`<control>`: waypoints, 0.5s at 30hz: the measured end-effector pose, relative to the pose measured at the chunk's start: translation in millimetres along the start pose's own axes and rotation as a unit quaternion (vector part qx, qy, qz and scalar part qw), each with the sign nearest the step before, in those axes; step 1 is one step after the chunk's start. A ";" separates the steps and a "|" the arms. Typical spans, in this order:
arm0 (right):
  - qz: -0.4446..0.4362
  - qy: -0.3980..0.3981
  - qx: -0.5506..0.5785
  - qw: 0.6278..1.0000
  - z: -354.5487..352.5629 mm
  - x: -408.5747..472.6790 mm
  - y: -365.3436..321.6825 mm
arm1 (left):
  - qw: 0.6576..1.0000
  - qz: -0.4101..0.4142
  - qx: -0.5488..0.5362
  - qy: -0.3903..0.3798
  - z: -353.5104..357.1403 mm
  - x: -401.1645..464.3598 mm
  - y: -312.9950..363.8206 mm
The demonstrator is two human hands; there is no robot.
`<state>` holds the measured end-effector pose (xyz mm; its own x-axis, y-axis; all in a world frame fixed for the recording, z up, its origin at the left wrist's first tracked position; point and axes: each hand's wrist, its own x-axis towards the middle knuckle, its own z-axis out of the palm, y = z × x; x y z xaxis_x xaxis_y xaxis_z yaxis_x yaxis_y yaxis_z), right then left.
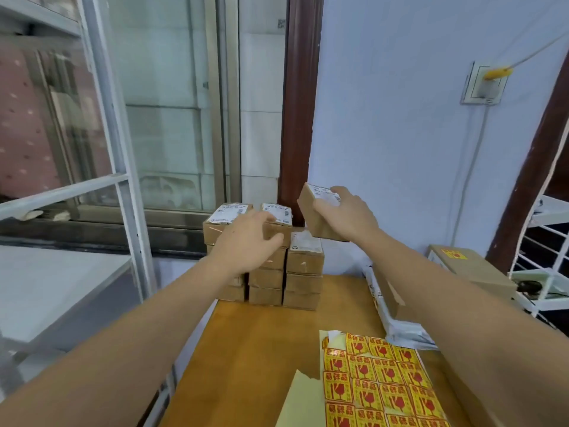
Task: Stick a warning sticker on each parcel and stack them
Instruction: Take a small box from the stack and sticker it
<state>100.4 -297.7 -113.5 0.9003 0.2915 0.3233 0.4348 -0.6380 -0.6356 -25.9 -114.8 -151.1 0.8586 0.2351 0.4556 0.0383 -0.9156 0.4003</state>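
Observation:
Small brown cardboard parcels with white labels stand in three stacks (303, 272) at the far end of the wooden table (252, 349). My right hand (348, 214) grips one parcel (314, 211) tilted in the air, just above and right of the right stack. My left hand (246, 241) reaches over the middle stack, its fingers curled on the top parcel (277, 215) there. A sheet of yellow and red warning stickers (381, 380) lies on the table near me, right of centre, with some peeled backing paper (300, 402) beside it.
A larger box with a yellow sticker (468, 269) sits at the far right beside a white wire rack (542, 272). Flat packets (391, 306) lie under my right forearm. A window frame (123, 180) and grey surface (52, 291) are on the left, a wall socket (485, 84) ahead.

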 end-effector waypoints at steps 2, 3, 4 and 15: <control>-0.020 -0.011 -0.038 0.999 -12.1 -7.4 5.8 | 1.000 -0.009 0.017 0.001 2.1 22.0 9.0; -0.027 -0.015 -0.052 0.998 -17.6 -10.8 8.9 | 1.000 -0.016 0.026 -0.004 3.9 32.8 12.2; -0.034 -0.018 -0.063 0.997 -22.8 -14.0 12.3 | 0.999 -0.026 0.033 -0.010 6.2 42.7 14.4; -0.046 -0.048 -0.072 0.995 -54.7 -45.6 52.0 | 0.973 -0.082 0.136 -0.169 52.0 106.7 17.4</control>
<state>80.8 -383.2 -122.9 0.8574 0.4158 0.3033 0.5147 -0.6985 -0.4972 93.0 -122.6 -136.8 0.9468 0.3065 0.0979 0.2830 -0.9381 0.1998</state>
